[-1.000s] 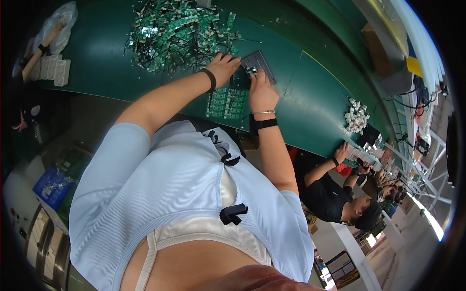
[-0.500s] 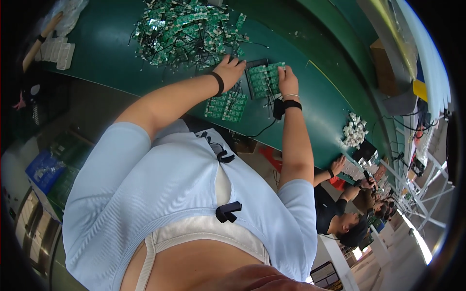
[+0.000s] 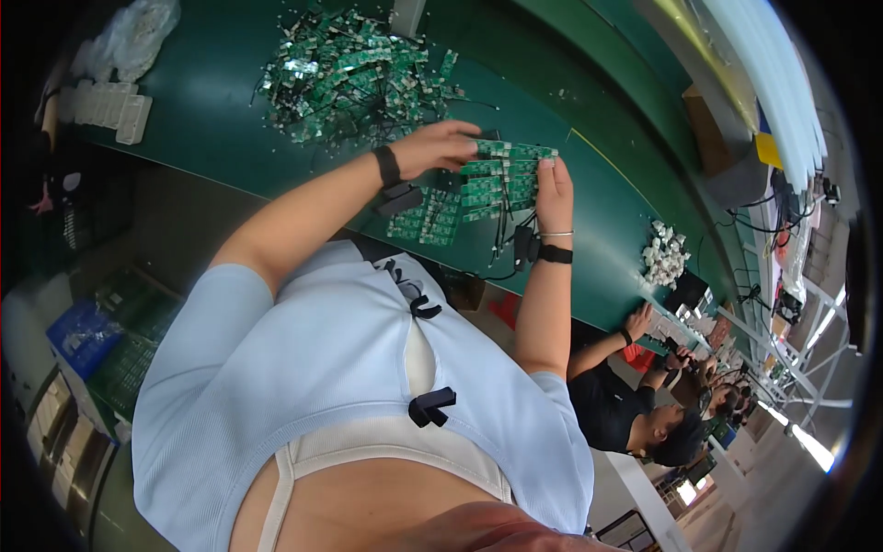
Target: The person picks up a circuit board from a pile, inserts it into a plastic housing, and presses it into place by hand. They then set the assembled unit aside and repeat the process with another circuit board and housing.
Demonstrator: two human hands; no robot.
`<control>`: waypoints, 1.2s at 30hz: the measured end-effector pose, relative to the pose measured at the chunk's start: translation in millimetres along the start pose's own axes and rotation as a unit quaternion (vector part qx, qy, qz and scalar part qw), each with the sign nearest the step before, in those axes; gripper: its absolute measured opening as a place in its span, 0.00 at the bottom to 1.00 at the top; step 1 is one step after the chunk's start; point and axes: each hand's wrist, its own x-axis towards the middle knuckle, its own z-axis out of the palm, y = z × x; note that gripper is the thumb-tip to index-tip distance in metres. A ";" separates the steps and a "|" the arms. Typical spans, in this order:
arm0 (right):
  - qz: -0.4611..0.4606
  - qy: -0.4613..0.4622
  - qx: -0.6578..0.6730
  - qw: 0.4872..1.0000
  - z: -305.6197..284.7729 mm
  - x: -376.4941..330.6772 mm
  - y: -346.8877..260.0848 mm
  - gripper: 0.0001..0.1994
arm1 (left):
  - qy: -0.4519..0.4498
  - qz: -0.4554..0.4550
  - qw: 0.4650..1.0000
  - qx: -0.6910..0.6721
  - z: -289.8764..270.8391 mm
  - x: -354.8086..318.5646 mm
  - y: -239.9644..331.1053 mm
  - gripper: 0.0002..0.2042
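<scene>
My right hand (image 3: 554, 195) pinches the right edge of a green circuit board panel (image 3: 497, 189), thumb on top. The panel is made of several small boards, and black wires hang from its near side. My left hand (image 3: 434, 150) is at the panel's far left corner, with its fingers apart and stretched; whether they touch the panel is hard to make out. A dark flat piece behind the panel is mostly hidden. Nearer to me on the green table lies a second circuit board panel (image 3: 426, 217), partly covered by the black box on my left wrist.
A large heap of wired circuit boards (image 3: 354, 78) covers the table beyond my left hand. White trays (image 3: 115, 109) and a plastic bag (image 3: 133, 41) stand far left. To the right lie a pile of small white parts (image 3: 664, 253) and a co-worker's hand (image 3: 636, 322).
The panel in my right hand has come up and tilted. My left hand has moved back and turned from beside the heap to the panel's corner.
</scene>
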 end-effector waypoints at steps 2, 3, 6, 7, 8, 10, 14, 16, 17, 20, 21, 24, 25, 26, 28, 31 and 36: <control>-0.053 -0.006 -0.048 0.997 19.7 3.3 -3.0 0.09 | -0.033 -0.038 0.995 -0.089 -0.7 -7.6 19.5 0.33; -0.078 -0.008 -0.073 0.994 29.9 4.2 -5.9 0.09 | -0.026 -0.027 0.998 0.041 -3.1 -10.3 26.0 0.29; -0.135 0.030 -0.181 0.974 59.4 10.2 -20.4 0.09 | -0.008 -0.002 0.953 0.302 -11.3 -21.0 41.0 0.22; -0.160 0.048 -0.236 0.957 69.7 12.7 -27.0 0.09 | 0.037 0.036 0.936 0.349 -13.7 -26.3 41.9 0.20; -0.164 0.051 -0.230 0.958 80.2 13.9 -32.8 0.09 | 0.079 0.074 0.912 0.395 -17.2 -31.5 41.5 0.18; -0.186 0.066 -0.286 0.938 100.6 15.8 -43.8 0.10 | 0.121 0.113 0.881 0.443 -27.2 -37.8 42.9 0.17; -0.224 0.082 -0.368 0.899 140.7 19.1 -51.8 0.13 | 0.181 0.040 0.884 0.429 -43.0 -50.0 55.0 0.21; -0.238 0.086 -0.394 0.883 155.6 24.6 -52.7 0.14 | 0.212 0.026 0.851 0.479 -51.9 -54.5 68.5 0.22; -0.233 0.110 -0.359 0.897 161.7 27.9 -51.0 0.14 | 0.228 0.020 0.833 0.503 -55.2 -56.8 74.5 0.23; -0.222 0.162 -0.283 0.919 176.3 40.3 -46.3 0.14 | 0.212 0.067 0.905 0.362 -70.2 -62.0 85.2 0.26; -0.191 0.171 -0.248 0.934 179.2 46.4 -44.5 0.14 | 0.202 0.088 0.932 0.287 -76.4 -63.9 88.8 0.28; -0.133 0.191 -0.165 0.958 196.8 58.8 -44.4 0.15 | 0.241 0.149 0.884 0.371 -103.5 -63.2 75.6 0.32; -0.118 0.189 -0.133 0.966 204.3 60.5 -44.5 0.16 | 0.261 0.180 0.856 0.408 -115.7 -61.1 72.1 0.34; -0.099 0.191 -0.103 0.971 207.0 59.8 -43.0 0.16 | 0.252 0.181 0.856 0.414 -121.9 -59.1 73.8 0.34; -0.081 0.203 -0.070 0.973 211.6 63.0 -34.4 0.17 | 0.209 0.183 0.883 0.379 -132.2 -55.9 79.7 0.35; -0.043 0.201 -0.012 0.979 229.6 77.1 -13.3 0.17 | 0.194 0.172 0.880 0.398 -142.0 -55.4 90.3 0.36; -0.045 0.242 -0.092 0.965 266.9 66.7 -24.5 0.18 | 0.250 0.124 0.831 0.481 -136.2 -66.3 122.1 0.35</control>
